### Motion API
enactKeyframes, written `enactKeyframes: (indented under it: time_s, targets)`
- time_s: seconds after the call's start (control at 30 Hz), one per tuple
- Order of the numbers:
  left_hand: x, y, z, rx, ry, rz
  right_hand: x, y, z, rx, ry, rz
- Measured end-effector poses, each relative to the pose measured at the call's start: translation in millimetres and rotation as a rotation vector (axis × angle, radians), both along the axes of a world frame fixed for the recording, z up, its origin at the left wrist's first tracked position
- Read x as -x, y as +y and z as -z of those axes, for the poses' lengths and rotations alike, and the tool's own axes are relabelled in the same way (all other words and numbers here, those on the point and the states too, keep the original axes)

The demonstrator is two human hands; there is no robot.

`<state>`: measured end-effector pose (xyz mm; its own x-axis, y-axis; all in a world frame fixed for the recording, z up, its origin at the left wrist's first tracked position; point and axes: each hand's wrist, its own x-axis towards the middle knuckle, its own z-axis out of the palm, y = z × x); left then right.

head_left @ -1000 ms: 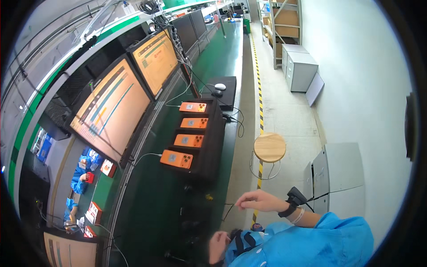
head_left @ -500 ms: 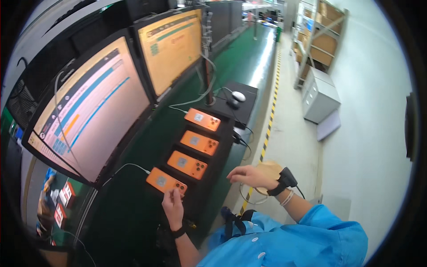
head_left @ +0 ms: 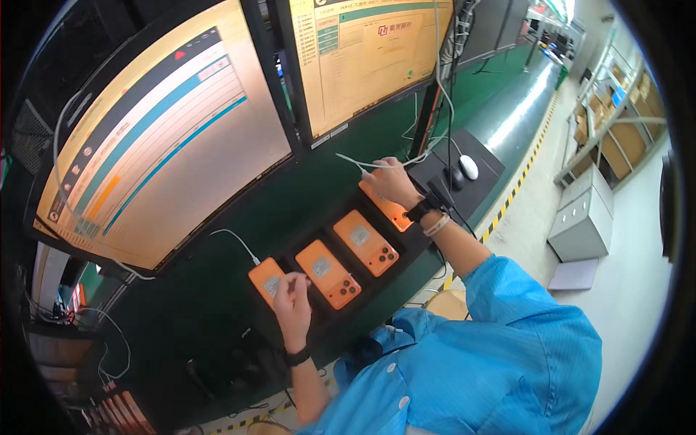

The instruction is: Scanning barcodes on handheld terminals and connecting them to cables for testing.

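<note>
Orange phones lie back up in a row on a black tray (head_left: 326, 243), each with a pale label and a camera cluster. My left hand (head_left: 293, 301) is closed over the camera end of the leftmost phone (head_left: 265, 277), fingers bent against it. A white cable (head_left: 235, 237) is plugged into that phone's far end. At the right end of the row, my right hand (head_left: 391, 183) pinches the plug of another white cable (head_left: 349, 161), at the far end of the rightmost phone (head_left: 396, 216), partly covering it. Between them lie two untouched phones, the left-middle one (head_left: 328, 274) and the right-middle one (head_left: 366, 243).
Two lit monitors, a left one (head_left: 174, 145) and a right one (head_left: 370, 58), stand behind the phones. A white mouse (head_left: 468, 167) and a dark mouse (head_left: 454, 176) rest on a black mat (head_left: 482, 152) to the right. Beyond the bench stands a grey cabinet (head_left: 580, 217).
My right hand has moved from beside the bench to the cable at the rightmost phone. My left hand stays at the leftmost phone. The view has turned and come closer.
</note>
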<state>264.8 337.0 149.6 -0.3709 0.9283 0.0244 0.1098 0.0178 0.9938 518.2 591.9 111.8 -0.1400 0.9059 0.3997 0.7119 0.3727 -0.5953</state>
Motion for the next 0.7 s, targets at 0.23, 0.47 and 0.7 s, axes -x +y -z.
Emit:
enactKeyframes:
  time_s: [0.23, 0.47, 0.7]
  targets:
    - [-45.6, 117.5, 33.3, -0.107, 0.594, 0.128, 5.4, 28.7, -6.5, 0.228, -0.072, -0.234]
    - [-61.0, 149.9, 50.9, 0.025, 1.153, 0.196, -30.8, 22.2, 4.5, 0.138, -0.152, -0.272]
    - [-62.8, 145.8, 49.9, 0.168, 1.116, 0.258, -27.5, 29.0, -4.6, 0.094, 0.126, -0.278]
